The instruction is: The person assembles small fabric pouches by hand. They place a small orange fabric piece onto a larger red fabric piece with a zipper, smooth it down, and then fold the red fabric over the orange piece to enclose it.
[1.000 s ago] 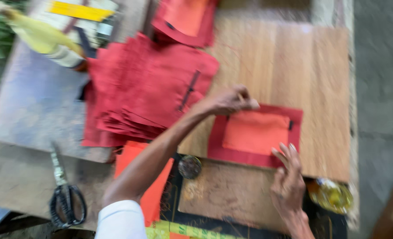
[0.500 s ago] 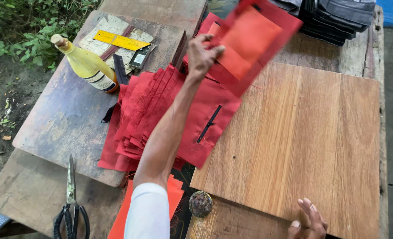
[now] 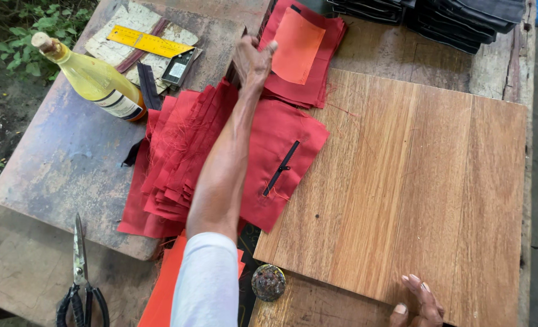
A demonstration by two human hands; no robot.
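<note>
The orange patch (image 3: pixel 298 45) lies atop the far red fabric stack (image 3: pixel 317 72), just right of the outstretched left hand (image 3: pixel 252 60), whose loosely curled fingers touch its edge, while the right hand (image 3: pixel 419 303) rests open well apart on the wooden board (image 3: pixel 414 181).

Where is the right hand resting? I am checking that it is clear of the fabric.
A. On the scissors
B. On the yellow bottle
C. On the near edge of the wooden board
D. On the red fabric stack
C: the right hand lies flat on the near edge of the wooden board, apart from the fabric.
</note>
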